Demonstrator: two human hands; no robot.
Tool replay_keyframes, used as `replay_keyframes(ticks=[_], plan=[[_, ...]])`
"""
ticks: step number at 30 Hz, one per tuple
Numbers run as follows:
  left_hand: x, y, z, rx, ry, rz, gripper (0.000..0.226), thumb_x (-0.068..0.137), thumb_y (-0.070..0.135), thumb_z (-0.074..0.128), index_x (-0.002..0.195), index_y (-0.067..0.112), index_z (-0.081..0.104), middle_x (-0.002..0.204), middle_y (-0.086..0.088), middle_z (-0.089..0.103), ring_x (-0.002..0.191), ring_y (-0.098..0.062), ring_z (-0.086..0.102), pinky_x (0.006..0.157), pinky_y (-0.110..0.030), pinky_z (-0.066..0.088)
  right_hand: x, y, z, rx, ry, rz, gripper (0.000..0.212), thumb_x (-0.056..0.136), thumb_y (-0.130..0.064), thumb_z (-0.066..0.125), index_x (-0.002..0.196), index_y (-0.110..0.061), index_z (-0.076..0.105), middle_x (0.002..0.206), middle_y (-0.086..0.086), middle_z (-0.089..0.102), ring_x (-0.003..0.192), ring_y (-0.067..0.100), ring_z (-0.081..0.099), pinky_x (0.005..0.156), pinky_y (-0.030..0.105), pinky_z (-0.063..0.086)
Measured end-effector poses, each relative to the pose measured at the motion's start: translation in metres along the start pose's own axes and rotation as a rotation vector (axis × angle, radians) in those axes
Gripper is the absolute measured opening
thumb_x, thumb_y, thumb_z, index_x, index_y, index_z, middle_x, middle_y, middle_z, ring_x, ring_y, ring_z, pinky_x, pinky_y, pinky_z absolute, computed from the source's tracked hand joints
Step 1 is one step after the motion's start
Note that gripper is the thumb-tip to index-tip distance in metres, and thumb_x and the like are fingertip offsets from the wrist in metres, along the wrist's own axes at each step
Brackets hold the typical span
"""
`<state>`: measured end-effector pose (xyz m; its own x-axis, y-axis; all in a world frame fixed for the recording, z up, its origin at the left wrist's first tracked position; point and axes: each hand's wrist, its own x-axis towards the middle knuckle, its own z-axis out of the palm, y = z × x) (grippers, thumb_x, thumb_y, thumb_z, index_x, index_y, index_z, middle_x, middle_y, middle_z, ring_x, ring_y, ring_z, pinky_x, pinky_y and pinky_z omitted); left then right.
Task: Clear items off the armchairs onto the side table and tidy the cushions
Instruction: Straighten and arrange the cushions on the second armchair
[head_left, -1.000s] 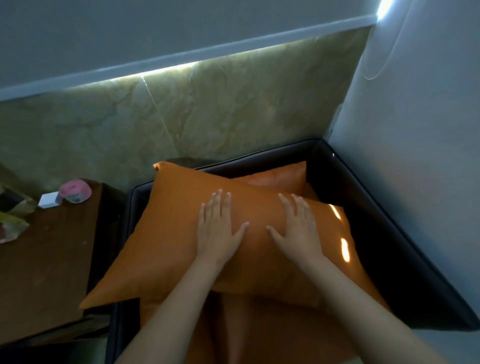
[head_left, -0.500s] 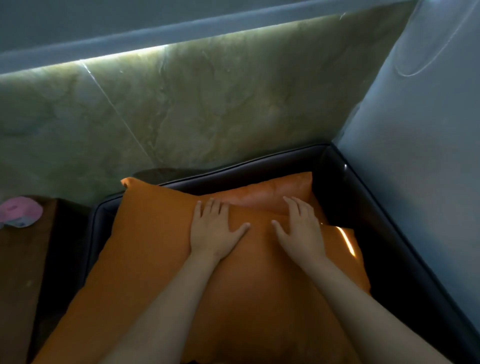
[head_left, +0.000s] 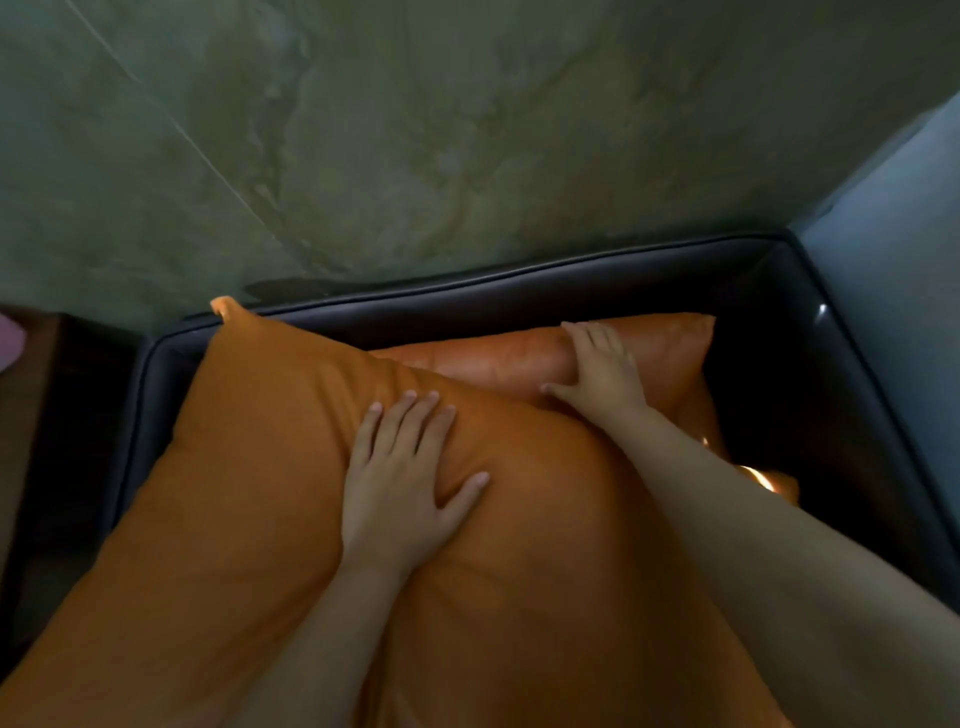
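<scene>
A large orange cushion (head_left: 249, 467) lies tilted across the seat of a dark armchair (head_left: 519, 296). My left hand (head_left: 405, 467) presses flat on its upper middle, fingers straight and spread. Behind it a second, redder orange cushion (head_left: 498, 358) leans against the chair's backrest. My right hand (head_left: 602, 369) rests on that rear cushion near its right half, fingers over its top and thumb stretched out to the left. The lower edge of the big cushion runs out of the picture.
A greenish marble wall panel (head_left: 415, 130) rises behind the chair, and a pale wall (head_left: 893, 218) closes the right side. At the far left edge a dark wooden side table (head_left: 31, 374) shows, with a sliver of a pink object (head_left: 8, 345).
My right hand has moved forward from the big cushion onto the rear cushion. The camera has come closer and lower, so the side table has almost left the picture. My left hand stays pressed on the big cushion.
</scene>
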<state>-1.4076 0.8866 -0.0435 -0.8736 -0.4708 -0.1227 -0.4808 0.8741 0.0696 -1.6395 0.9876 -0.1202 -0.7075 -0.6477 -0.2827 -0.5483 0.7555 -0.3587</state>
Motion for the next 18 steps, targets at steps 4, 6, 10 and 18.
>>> replay_keyframes(ticks=[4, 6, 10, 18], plan=[[0.003, -0.002, 0.012, -0.010, 0.014, -0.001, 0.070, 0.088, 0.065, 0.033, 0.135, 0.017, 0.051, 0.143, -0.005, 0.048, 0.138, -0.023, 0.036, 0.117, -0.045, 0.017, 0.015, 0.008, 0.017, -0.180, -0.067, -0.097, 0.103, 0.069, -0.061, 0.070, 0.149, -0.025, 0.016, 0.157, 0.002, 0.018, 0.146, 0.021, 0.005, 0.118, 0.042, 0.000], [0.006, -0.003, 0.017, -0.011, 0.019, 0.000, 0.070, 0.088, 0.064, 0.034, 0.135, 0.016, 0.051, 0.143, -0.006, 0.048, 0.138, -0.024, 0.036, 0.117, -0.045, 0.017, 0.025, 0.008, 0.018, -0.242, -0.119, -0.124, 0.111, 0.066, -0.067, 0.068, 0.150, -0.026, 0.009, 0.158, 0.005, 0.012, 0.146, 0.022, 0.000, 0.118, 0.044, -0.004], [0.008, -0.004, 0.024, -0.009, 0.034, 0.001, 0.069, 0.087, 0.063, 0.035, 0.134, 0.015, 0.052, 0.142, -0.008, 0.049, 0.137, -0.024, 0.036, 0.117, -0.045, 0.017, 0.042, 0.004, 0.020, -0.304, -0.264, -0.178, 0.120, 0.064, -0.068, 0.069, 0.151, -0.025, -0.001, 0.158, 0.011, 0.004, 0.146, 0.027, -0.003, 0.118, 0.043, -0.004], [0.008, -0.004, 0.026, -0.020, 0.049, 0.005, 0.068, 0.088, 0.063, 0.034, 0.134, 0.015, 0.052, 0.141, -0.007, 0.049, 0.137, -0.024, 0.036, 0.117, -0.045, 0.018, 0.036, 0.001, 0.022, -0.282, -0.110, -0.205, 0.098, 0.060, -0.066, 0.072, 0.138, -0.019, 0.037, 0.131, 0.010, 0.050, 0.124, 0.028, 0.042, 0.107, 0.038, 0.027]])
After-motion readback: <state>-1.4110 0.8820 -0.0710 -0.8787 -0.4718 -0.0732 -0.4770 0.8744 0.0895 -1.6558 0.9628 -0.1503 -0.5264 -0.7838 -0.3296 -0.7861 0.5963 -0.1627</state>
